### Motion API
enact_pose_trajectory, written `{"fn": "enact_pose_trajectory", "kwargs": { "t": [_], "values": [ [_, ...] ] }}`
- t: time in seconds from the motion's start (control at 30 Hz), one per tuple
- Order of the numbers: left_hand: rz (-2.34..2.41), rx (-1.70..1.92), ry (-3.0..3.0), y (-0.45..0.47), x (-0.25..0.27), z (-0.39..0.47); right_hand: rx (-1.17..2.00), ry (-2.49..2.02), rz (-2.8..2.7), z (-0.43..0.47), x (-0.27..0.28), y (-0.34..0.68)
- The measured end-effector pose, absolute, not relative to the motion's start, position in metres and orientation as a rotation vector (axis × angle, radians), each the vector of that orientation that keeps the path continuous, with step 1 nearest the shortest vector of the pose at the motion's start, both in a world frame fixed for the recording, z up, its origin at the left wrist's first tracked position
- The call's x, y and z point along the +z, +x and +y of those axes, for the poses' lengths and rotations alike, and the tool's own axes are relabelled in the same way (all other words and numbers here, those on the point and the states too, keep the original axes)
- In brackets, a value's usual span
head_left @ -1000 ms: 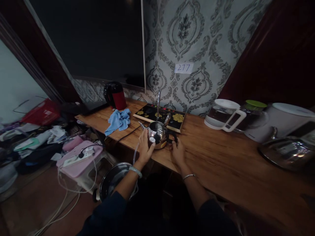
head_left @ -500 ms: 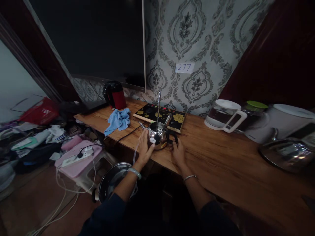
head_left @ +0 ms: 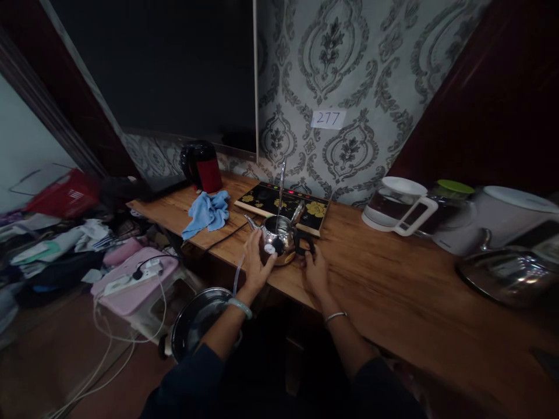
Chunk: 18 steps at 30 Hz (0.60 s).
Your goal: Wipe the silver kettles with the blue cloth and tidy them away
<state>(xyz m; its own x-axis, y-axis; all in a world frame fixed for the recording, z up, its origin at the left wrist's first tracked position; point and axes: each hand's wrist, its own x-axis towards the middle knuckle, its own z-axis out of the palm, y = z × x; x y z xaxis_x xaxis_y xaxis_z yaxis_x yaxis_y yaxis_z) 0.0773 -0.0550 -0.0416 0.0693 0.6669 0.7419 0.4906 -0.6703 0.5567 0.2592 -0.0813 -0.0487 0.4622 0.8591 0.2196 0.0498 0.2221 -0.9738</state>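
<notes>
A small shiny metal kettle [head_left: 278,228] with its top uncovered is at the front edge of the wooden table, its spout to the left and black handle to the right. My left hand [head_left: 257,261] lies against its left side, thumb and fingers around the body. My right hand [head_left: 315,266] has its fingers closed on the black handle. Behind the kettle is a black induction cooker [head_left: 312,208] with gold flowers and a lit red display. Its curved metal spout [head_left: 282,186] comes down over the kettle's opening.
A blue cloth [head_left: 207,214] and a red-black kettle [head_left: 208,169] are at the left. Glass pots such as the white-lidded one [head_left: 395,203], and a large steel kettle [head_left: 509,270], stand right. Below are a metal pot [head_left: 198,323] and a pink stool [head_left: 135,285] with a power strip.
Both hands keep the same hold on the small kettle. The view has shifted slightly; nothing else has visibly moved.
</notes>
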Motion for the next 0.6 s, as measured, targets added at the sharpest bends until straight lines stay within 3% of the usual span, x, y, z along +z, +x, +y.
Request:
{"fn": "enact_pose_trajectory", "kwargs": {
  "t": [0.6],
  "values": [
    [1.161,1.557,2.217,0.0710,-0.0462,-0.0546,0.694,-1.219,-0.929,-0.0795,-0.0507,0.2591]
  ]
}}
